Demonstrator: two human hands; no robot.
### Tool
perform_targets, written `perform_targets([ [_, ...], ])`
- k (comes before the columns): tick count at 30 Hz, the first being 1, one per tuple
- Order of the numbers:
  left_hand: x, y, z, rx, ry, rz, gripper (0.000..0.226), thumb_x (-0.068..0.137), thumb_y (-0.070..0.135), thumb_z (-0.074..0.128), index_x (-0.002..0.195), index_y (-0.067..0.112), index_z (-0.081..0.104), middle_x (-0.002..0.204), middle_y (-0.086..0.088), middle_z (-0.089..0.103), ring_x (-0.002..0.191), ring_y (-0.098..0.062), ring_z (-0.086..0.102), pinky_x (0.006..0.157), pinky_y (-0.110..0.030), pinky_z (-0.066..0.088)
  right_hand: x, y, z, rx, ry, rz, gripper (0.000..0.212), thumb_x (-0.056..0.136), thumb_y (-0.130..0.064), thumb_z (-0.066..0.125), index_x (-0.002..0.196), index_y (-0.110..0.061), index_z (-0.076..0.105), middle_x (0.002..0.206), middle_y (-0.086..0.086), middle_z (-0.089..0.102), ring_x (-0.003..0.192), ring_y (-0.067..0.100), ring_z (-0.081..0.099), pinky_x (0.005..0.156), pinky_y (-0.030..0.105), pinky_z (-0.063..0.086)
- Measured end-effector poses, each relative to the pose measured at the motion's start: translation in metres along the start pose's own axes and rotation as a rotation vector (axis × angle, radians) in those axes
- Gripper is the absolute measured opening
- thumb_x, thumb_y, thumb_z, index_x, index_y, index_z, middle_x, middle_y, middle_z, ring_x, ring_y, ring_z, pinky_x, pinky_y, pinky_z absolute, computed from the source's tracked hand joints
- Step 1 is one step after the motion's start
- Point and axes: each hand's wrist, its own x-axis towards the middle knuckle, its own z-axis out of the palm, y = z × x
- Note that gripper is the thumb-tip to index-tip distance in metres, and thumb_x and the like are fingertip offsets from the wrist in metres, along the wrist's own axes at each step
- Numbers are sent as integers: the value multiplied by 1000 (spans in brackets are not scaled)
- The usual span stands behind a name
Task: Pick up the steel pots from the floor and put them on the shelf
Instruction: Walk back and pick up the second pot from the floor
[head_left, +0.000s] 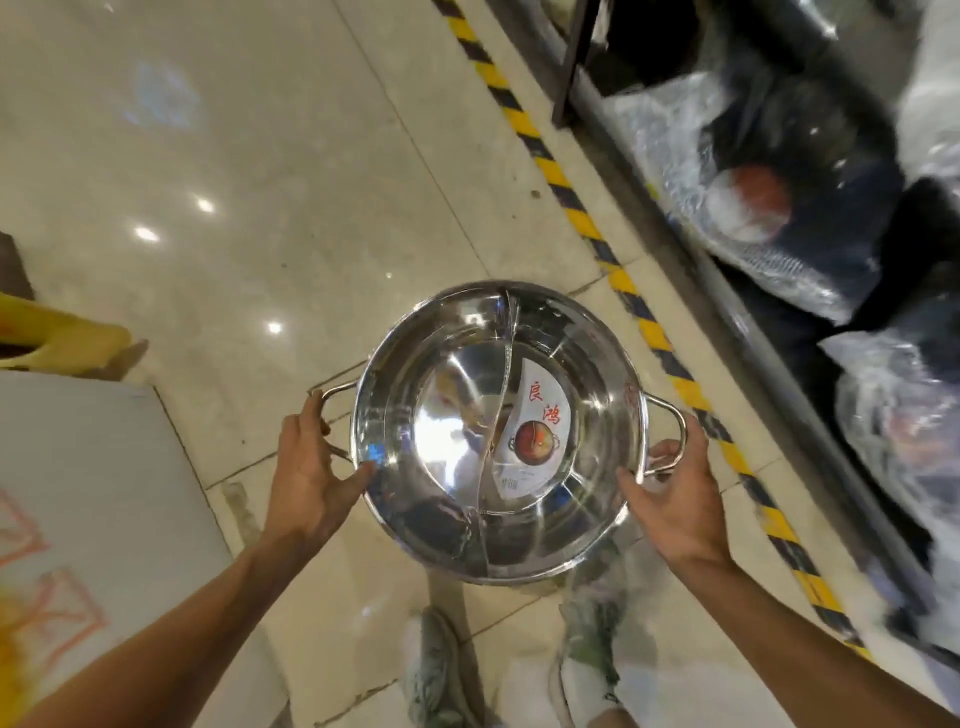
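Gleaming tiled floor beside shelf.

Both bare forearms extend forward. Left hand and right hand are spread apart, palms facing inward, fingers curled in grip.

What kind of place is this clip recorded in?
Probably a shop stockroom or warehouse aisle. A new steel pot with its label sticker still inside, plastic-wrapped goods on a low shelf, and yellow-black hazard tape along the tiled floor suggest that.
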Motion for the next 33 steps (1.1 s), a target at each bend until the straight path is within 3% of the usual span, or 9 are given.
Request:
perform_targets([
  [2,-8,45,-68,-2,2,58,105,70,42,83,151,26,18,109,0,39,84,-18,55,71,-37,53,-21,-57,-51,25,13,-53,95,71,-41,81,148,-35,26,96,-13,59,87,7,62,63,18,42],
  [7,-51,154,-240,-3,48,206,106,71,60,73,153,28,13,108,1,37,85,-17,54,73,-31,50,-99,-192,-185,75,62,-164,108,66,-63,75,154,-35,17,99,-23,59,83,2,63,64,30,48],
  [10,-90,206,-323,-25,85,289,108,72,60,74,154,24,12,107,1,35,86,-17,52,75,-31,50,-156,-250,-252,64,121,-235,107,63,-76,65,152,-39,19,99,-26,58,80,5,63,59,31,48],
  [12,-120,231,-365,-36,93,318,107,73,54,76,154,23,13,107,1,35,88,-18,51,78,-33,51,-193,-274,-288,47,155,-254,111,64,-78,64,154,-38,13,100,-23,57,81,7,59,59,28,44],
  [15,-163,255,-406,-50,109,375,106,74,50,77,154,19,15,107,1,35,92,-19,49,83,-36,51,-243,-289,-329,11,167,-297,110,71,-65,70,156,-35,7,103,-24,56,84,5,56,61,19,37],
  [19,-212,273,-429,-48,88,437,105,74,51,77,153,21,16,107,1,36,93,-15,47,86,-34,50,-300,-280,-371,-7,176,-296,108,75,-55,74,156,-33,7,102,-26,57,89,5,59,66,26,40],
  [24,-277,301,-423,-68,76,541,104,74,52,76,153,29,14,106,2,38,95,-15,48,86,-28,45,-373,-232,-420,27,240,-274,114,70,-70,67,155,-39,-2,109,-26,57,91,2,59,68,28,47],
  [29,-365,339,-381,-60,57,631,101,74,42,80,152,30,18,106,3,40,95,-14,50,84,-27,44,-446,-146,-474,23,321,-254,110,73,-70,66,157,-36,3,106,-24,56,93,5,60,73,31,50],
  [33,-457,370,-330,-69,-6,693,99,72,49,78,151,31,20,106,3,40,93,-9,52,81,-26,44,-518,-58,-519,42,390,-187,109,71,-71,65,156,-39,3,107,-24,56,93,2,59,75,30,49],
])
